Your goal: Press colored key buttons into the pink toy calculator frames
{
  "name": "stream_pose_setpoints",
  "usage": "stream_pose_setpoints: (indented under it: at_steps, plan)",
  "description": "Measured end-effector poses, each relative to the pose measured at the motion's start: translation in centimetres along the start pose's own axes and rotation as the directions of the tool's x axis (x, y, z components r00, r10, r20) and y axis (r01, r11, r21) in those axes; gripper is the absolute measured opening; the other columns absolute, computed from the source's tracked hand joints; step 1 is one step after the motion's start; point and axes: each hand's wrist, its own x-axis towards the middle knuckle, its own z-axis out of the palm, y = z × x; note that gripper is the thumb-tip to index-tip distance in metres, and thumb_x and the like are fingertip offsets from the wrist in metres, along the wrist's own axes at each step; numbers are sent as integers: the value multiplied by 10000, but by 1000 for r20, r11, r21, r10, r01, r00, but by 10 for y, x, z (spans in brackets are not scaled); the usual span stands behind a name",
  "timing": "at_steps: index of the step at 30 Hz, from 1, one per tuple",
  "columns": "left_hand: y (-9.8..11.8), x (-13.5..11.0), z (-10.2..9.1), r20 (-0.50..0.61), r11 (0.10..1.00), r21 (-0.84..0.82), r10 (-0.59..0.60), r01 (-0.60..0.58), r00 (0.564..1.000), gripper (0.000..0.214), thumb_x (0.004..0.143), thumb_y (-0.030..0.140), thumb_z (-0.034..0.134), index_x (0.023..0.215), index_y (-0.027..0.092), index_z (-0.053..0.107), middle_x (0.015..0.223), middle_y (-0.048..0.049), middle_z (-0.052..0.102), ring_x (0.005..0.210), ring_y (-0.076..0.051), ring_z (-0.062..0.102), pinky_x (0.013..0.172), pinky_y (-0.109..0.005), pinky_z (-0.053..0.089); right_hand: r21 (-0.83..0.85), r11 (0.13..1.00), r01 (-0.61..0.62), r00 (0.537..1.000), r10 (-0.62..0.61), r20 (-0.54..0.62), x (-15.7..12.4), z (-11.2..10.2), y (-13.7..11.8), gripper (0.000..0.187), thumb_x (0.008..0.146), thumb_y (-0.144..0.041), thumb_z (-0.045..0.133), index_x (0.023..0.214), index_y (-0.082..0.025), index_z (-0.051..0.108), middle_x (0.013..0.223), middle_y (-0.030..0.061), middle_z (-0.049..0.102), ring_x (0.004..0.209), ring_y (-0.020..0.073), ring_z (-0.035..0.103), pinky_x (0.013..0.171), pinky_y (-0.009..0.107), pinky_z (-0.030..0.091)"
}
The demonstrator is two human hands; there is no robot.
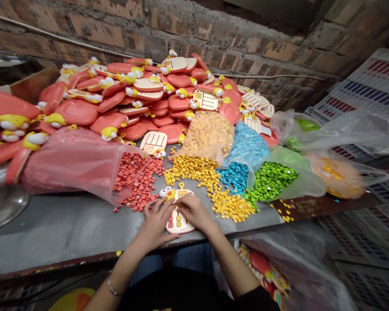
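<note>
A cream toy board (pixel 171 226) with a pink rim and a yellow duck head with bulging eyes lies on the grey table in front of me. Small red and yellow pieces sit in its lower slots. My left hand (pixel 157 222) grips the board's left side, thumb by the lower edge and fingers reaching over its face. From the right, my right hand (pixel 196 210) bends over the upper slots, its fingertips pinched together; what they hold, if anything, is hidden. Loose red pieces (pixel 139 185) and yellow pieces (pixel 194 170) lie just beyond the hands.
Many finished-looking duck boards (pixel 149 95) are heaped against the brick wall (pixel 116 26). Bags spill blue pieces (pixel 235 177), green pieces (pixel 272 179) and more yellow ones (pixel 231 205). A pink bag (pixel 71 162) lies left. Plastic crates (pixel 359 90) stand right; the table's front edge is close.
</note>
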Motion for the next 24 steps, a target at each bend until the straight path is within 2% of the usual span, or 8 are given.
stream_pose_setpoints:
  at_steps: [3, 5, 9, 12, 14, 18, 20, 24]
  plan:
    - [0, 0, 0, -1, 1000, 13, -20, 20, 1000, 756, 717, 564, 708, 1359, 223, 499, 1418, -125, 496, 1290, -355, 382, 1046, -505, 179, 146, 987, -72, 987, 49, 156, 0, -9, -1, 177, 845, -208, 647, 1021, -207, 664, 859, 14, 709, 774, 166, 650, 742, 288, 507]
    - [0, 0, -1, 7, 1000, 20, -9, 8, 1000, 676, 716, 553, 713, 1298, 246, 559, 1427, -123, 485, 1290, -363, 376, 1035, -518, 186, 137, 985, -102, 989, 85, 125, 3, -21, 4, 138, 874, -231, 615, 997, -203, 671, 876, 18, 707, 774, 162, 646, 727, 280, 504]
    - [-1, 1, -1, 9, 1000, 26, 11, -11, 1000, 565, 715, 529, 731, 1211, 277, 626, 1431, -124, 479, 1293, -382, 364, 1013, -544, 199, -239, 962, -133, 985, 102, -138, 20, -41, 26, 140, 849, -101, 576, 894, -188, 677, 924, 66, 668, 885, 195, 592, 814, 326, 465]
    - [-2, 0, -1, -1, 1000, 20, 9, -8, 1000, 586, 709, 528, 740, 1229, 286, 620, 1430, -123, 479, 1295, -385, 360, 1019, -549, 197, -413, 891, -188, 979, 136, -151, 29, -44, 44, 187, 812, -35, 558, 757, -182, 660, 858, 74, 632, 856, 201, 565, 788, 324, 456]
    - [-1, 0, -1, 0, 1000, 15, 5, -5, 1000, 589, 705, 528, 743, 1230, 291, 620, 1428, -119, 482, 1294, -385, 361, 1026, -550, 193, -379, 906, -191, 978, 142, -152, 27, -44, 49, 192, 822, -41, 544, 745, -181, 651, 839, 67, 623, 833, 194, 571, 771, 318, 463]
    - [2, 1, -4, 14, 1000, 0, -5, 5, 1000, 589, 700, 543, 747, 1217, 289, 627, 1430, -115, 480, 1303, -382, 350, 1035, -551, 190, -122, 986, -113, 970, 83, -227, 18, -41, 43, 115, 864, -144, 565, 882, -200, 664, 918, 60, 640, 868, 195, 607, 767, 326, 498]
    - [3, 1, -5, 19, 1000, -7, -13, 13, 1000, 587, 703, 547, 746, 1215, 285, 626, 1441, -115, 468, 1312, -380, 339, 1036, -552, 192, -45, 997, -64, 975, 53, -216, 17, -37, 37, 114, 886, -182, 562, 908, -218, 668, 941, 54, 653, 880, 196, 616, 771, 335, 507]
    - [3, 1, -6, 33, 1000, -10, -12, 13, 999, 591, 721, 554, 730, 1231, 278, 613, 1448, -122, 458, 1318, -376, 332, 1031, -557, 193, -171, 985, -5, 988, -21, -151, 17, -28, 31, 110, 891, -185, 576, 856, -213, 676, 854, 53, 667, 850, 213, 586, 803, 373, 473]
